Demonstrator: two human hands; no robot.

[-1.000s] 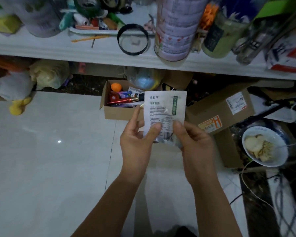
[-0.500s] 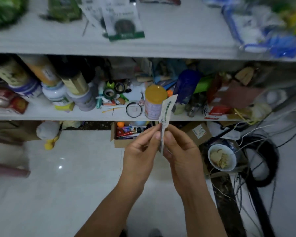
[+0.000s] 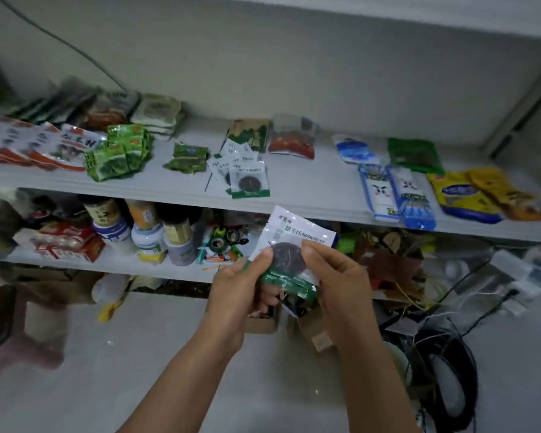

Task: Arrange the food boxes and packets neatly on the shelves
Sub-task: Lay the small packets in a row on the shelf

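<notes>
The left hand [image 3: 238, 292] and right hand [image 3: 341, 282] each have a grip pinched on a white plastic packet with a dark round disc [image 3: 297, 232], held face-up below the grey upper shelf [image 3: 325, 173], probably to match the identical packets [image 3: 249, 181] there.

Glossy film packets on a matt pale upper shelf [image 3: 297, 196], above a polished floor [image 3: 138, 354].

The held packet [image 3: 297, 234] is thin, shiny plastic film, white-printed, with a clear window and a creased green strip that catches the light. The same slick film covers the matching packets [image 3: 247, 179] lying on the shelf. The green packets [image 3: 119, 154] look foil-like, crinkled and bright. The blue-and-white packs [image 3: 384, 189] and the yellow bags [image 3: 466, 195] are smooth, glossy plastic. The jars [image 3: 147, 235] on the lower shelf have a sheen and carry duller, paper-like labels. The box [image 3: 261, 325] is plain brown cardboard, matt. The floor is smooth and reflective; the wall [image 3: 294, 73] is flat and matt.
</notes>
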